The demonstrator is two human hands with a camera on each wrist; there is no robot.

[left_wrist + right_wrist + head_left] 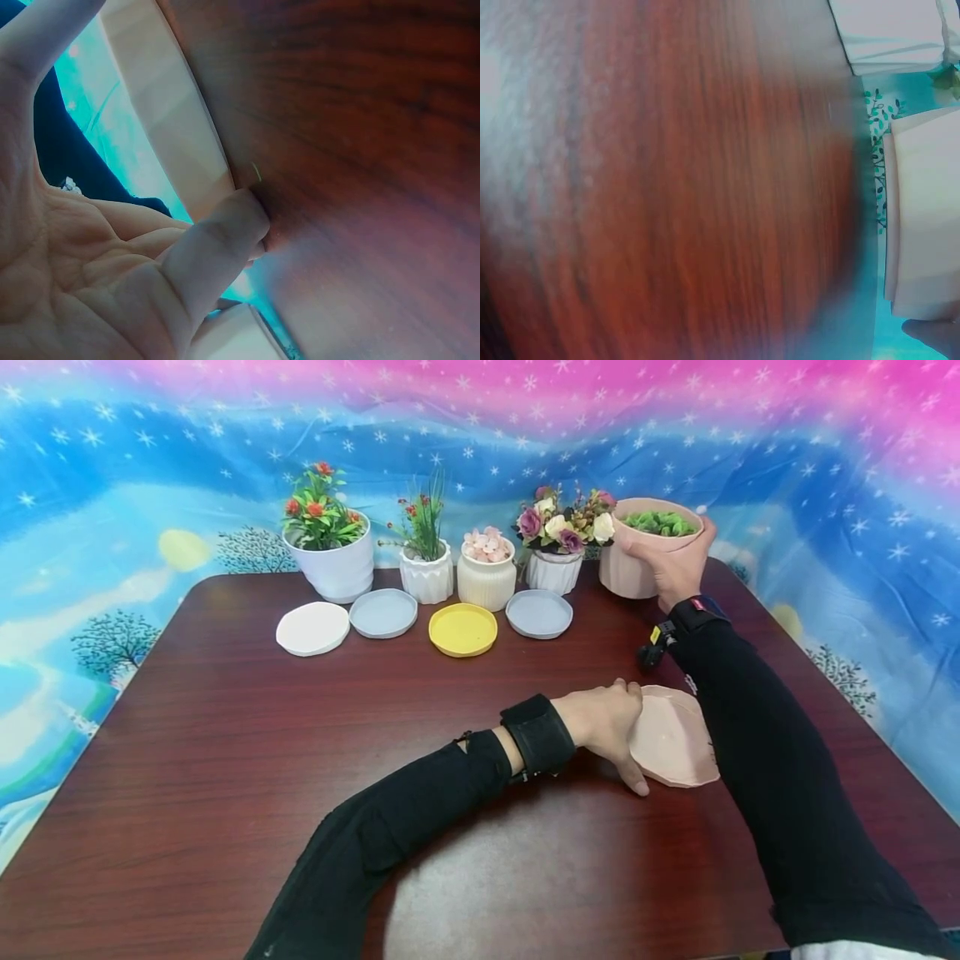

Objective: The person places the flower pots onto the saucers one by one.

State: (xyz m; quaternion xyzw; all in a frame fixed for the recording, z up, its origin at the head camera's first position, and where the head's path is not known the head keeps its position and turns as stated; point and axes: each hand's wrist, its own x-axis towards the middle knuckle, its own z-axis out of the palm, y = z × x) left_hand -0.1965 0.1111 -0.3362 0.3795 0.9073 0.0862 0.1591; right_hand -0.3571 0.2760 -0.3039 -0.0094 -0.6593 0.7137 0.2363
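Note:
At the back right, my right hand (678,560) grips a pink flowerpot (626,572) of green succulents (660,523) by its upper side. In the right wrist view the pot (930,217) is off the table, with backdrop showing under its base. My left hand (603,722) is at the left edge of a pale pink many-sided saucer (671,739) lying on the table, thumb spread away from the fingers. In the left wrist view the fingers (217,247) reach down beside the saucer's wall (172,112) without curling round it.
Along the back stand an orange-flowered pot (333,560), a grassy pot (427,572), a cream pot (486,581) and a rose pot (555,570). Before them lie a white saucer (312,629), two grey-blue saucers (383,613) and a yellow saucer (462,630).

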